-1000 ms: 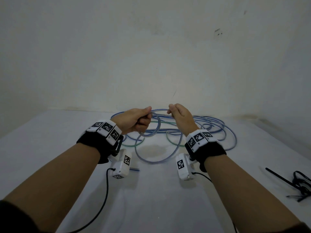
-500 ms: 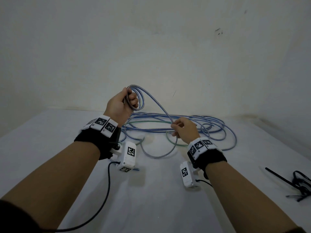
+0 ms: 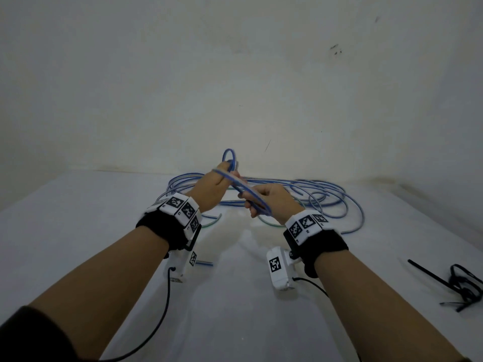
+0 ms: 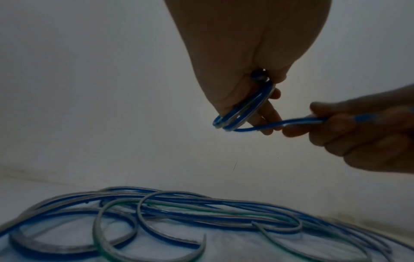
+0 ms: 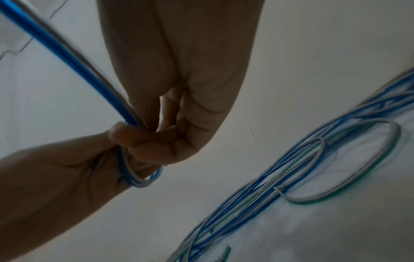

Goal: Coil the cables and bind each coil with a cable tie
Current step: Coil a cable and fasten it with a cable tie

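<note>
While both hands hover above the white table (image 3: pixel 235 322), the left hand (image 3: pixel 213 189) has its fingers curled round a small coil (image 4: pixel 240 113) of blue cable, a few loops bunched in its fist with one loop poking up past the knuckles. Just beside it, the right hand (image 3: pixel 271 202) pinches a strand of the same cable (image 3: pixel 244 189), which runs straight from the coil into its closed fingers. Behind the hands, the loose cables (image 3: pixel 313 194) lie in a blue and green tangle on the table. Black cable ties (image 3: pixel 462 286) lie well apart from that tangle, at the table's right edge
</note>
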Tool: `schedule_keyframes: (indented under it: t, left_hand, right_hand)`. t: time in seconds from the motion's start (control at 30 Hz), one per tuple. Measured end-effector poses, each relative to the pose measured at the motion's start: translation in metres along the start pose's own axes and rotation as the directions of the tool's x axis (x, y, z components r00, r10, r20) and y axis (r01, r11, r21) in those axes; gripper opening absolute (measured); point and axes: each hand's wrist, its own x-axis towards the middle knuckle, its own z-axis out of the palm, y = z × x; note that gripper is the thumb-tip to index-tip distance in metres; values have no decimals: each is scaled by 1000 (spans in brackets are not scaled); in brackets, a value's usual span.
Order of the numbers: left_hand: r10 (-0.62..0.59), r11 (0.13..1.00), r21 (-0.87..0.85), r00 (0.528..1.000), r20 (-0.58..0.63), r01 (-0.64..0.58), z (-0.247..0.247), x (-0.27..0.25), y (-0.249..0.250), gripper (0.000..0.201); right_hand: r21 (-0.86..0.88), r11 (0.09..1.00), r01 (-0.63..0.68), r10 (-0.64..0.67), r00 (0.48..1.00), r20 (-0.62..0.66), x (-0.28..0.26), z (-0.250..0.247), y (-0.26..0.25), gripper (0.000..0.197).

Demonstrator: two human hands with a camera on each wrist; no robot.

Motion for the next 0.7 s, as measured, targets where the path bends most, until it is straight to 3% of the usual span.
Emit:
schedule_keyframes:
  t: [0.13,0.27,0.33,0.47,0.53,0.6,0.7]
  left_hand:
    - [25,984,174,998,58,-35,0,-2,5,23]
    - [-6,976,218,997,79,-12,1,-2,9,21]
    - [-17,976,220,998,67,2,2,-2,5,22]
    - [-126,992,-29,991,-35,126,2,-2,-1,31]
    - [-164,978,-134,986,-30,158,1,-3,1,33]
    - [-191,958,-218,982,4,187,0,-3,3,34]
    - [-216,904,-363,974,70,226,-2,-2,10,33]
  right_hand:
    - [167,984,-63,53,996,67,-5,4,-4,11]
    - [490,867,-91,94,995,19,0,7,-6,8]
    - [592,804,-60,62,998,17,1,5,-10,18]
    - [683,729,46,0,998,-67,2,4,-15,13]
    - [577,805,142,-36,981,-192,6,4,-13,15]
    - [245,945,216,-141,946,-291,11,2,-6,26]
    - [-210,948,239,-287,929,-236,17,-1,2,30]
